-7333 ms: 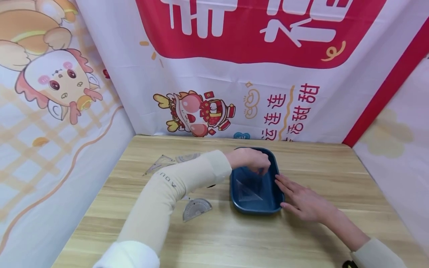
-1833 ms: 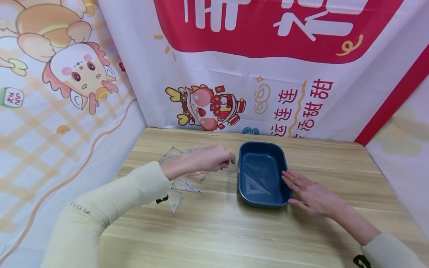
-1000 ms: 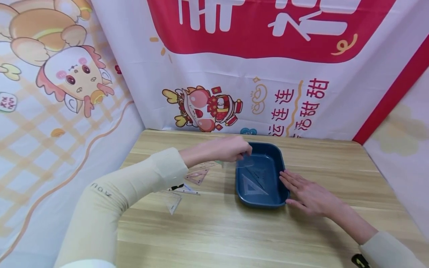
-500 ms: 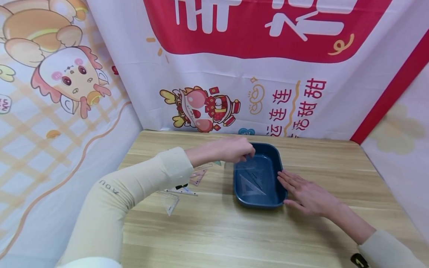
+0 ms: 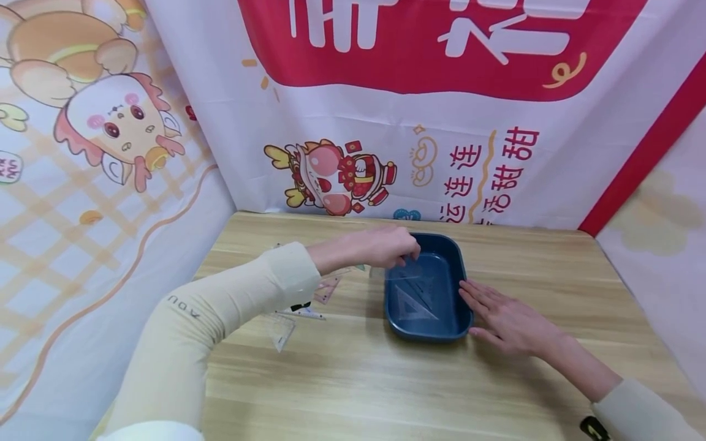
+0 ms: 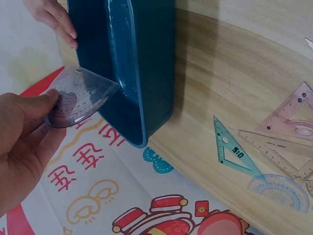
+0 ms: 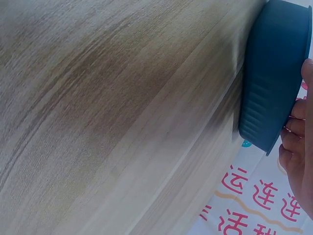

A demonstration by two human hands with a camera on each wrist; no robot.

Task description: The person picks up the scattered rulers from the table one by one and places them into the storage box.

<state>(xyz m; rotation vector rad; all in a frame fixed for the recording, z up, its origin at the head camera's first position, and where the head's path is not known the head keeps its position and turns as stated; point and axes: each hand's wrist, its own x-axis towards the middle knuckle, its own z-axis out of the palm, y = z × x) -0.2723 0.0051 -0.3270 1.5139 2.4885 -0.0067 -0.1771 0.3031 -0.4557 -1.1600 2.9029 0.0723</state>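
My left hand [image 5: 386,246] is over the left rim of a dark blue plastic box [image 5: 455,269]. Between thumb and fingers it pinches a clear protractor [image 6: 78,100], whose curved edge and printed scale show in the left wrist view. Inside the box lies a clear set square [image 5: 413,306], with faint dark marks beside it. My right hand [image 5: 507,321] rests its extended fingers against the box's right side; in the right wrist view the fingers [image 7: 296,126] touch the box's wall below the rim.
Left of the box on the wooden table [image 5: 358,392] lie several clear drawing tools, partly behind my left forearm: a green set square [image 6: 234,149], a pink set square [image 6: 293,112], a bluish protractor [image 6: 279,191]. A printed cloth [image 5: 342,116] hangs behind.
The protractor on the front of the table earlier is gone from there. My left hand came from the left with a clear piece and now stays over the box's rim. The right hand stays put.
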